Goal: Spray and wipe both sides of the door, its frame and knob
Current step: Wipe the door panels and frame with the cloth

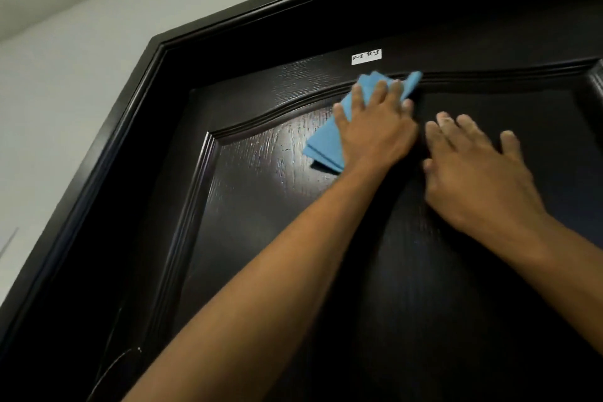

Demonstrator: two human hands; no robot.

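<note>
Door point(408, 254): rigid, glossy dark panel filling our view. We are pressing a soft, limp blue cloth point(326, 140) at 12 o'clock under our flat left hand point(375, 130); right hand point(476, 170) is bracing, empty, fingers spread.

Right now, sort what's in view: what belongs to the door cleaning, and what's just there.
Belongs to the job:
- blue cloth, pressed flat by the left hand
- dark door
- door frame
- right hand, resting flat on the door

Just there:
- white label on the door
- white wall
</note>
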